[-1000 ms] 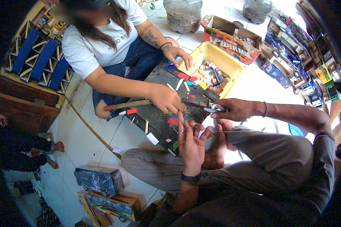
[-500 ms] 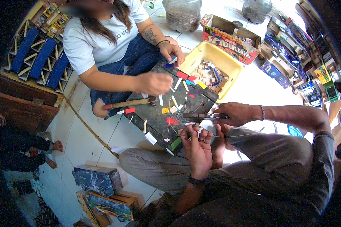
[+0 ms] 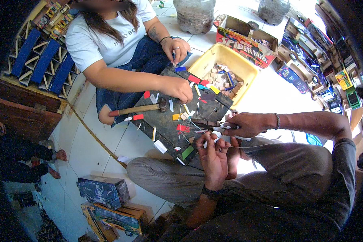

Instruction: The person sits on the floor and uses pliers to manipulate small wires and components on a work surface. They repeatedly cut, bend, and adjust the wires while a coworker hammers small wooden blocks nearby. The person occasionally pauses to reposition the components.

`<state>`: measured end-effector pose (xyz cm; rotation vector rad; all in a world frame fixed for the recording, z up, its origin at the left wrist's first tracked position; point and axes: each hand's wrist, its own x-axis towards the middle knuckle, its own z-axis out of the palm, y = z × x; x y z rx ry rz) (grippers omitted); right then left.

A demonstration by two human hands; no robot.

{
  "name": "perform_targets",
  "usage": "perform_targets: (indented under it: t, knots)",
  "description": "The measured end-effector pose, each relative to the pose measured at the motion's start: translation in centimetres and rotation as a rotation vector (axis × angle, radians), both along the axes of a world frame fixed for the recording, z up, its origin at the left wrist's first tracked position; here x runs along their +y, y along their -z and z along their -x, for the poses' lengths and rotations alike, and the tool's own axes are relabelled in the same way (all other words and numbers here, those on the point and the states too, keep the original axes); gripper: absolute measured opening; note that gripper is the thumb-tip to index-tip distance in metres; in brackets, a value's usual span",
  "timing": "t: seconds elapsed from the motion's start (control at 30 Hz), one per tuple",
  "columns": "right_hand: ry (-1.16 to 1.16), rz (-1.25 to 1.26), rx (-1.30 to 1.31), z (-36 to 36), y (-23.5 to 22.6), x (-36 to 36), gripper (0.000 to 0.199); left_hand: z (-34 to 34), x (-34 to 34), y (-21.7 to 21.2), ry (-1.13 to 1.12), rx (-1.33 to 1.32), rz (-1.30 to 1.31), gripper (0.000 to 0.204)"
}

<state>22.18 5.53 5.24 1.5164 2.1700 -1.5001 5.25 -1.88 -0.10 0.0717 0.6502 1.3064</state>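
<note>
My left hand (image 3: 214, 159) is raised over the near right edge of a dark work board (image 3: 171, 135), thumb and fingers pinched on a thin pale wire (image 3: 266, 145). The wire trails right across my knee. Just above it, my right hand (image 3: 249, 124) grips a pair of dark pliers (image 3: 205, 124), their jaws pointing left over the board beside my left fingertips. Whether the jaws touch the wire is hard to see. Scattered on the board are small coloured pieces, among them a red piece (image 3: 183, 128), a green piece (image 3: 187, 152) and several thin wires.
A co-worker's hand (image 3: 177, 88) reaches over the far side of the board, near a hammer (image 3: 139, 109). A yellow bin (image 3: 249, 76) of small wooden blocks stands beyond the board, before an open cardboard box (image 3: 246, 48). Wooden toy trucks (image 3: 298, 60) line the right; boxed toys (image 3: 103, 191) sit lower left.
My left hand has shifted slightly right, and the pliers have tilted a little. Across the board, the co-worker's one hand moved onto the board's pieces; the other drew back from a blue piece.
</note>
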Motion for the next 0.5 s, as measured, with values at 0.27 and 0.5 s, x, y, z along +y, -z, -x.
perform_targets:
  t: [0.27, 0.5]
  knots:
    - [0.012, 0.015, 0.026, -0.1, 0.0, 0.0, 0.035, 0.0, 0.0, 0.8, 0.019, -0.005, -0.016, 0.017]
    - [-0.029, -0.072, 0.024, 0.0, 1.1, -0.1, 0.035, 0.0, 0.0, 0.8, 0.031, -0.027, -0.012, 0.017]
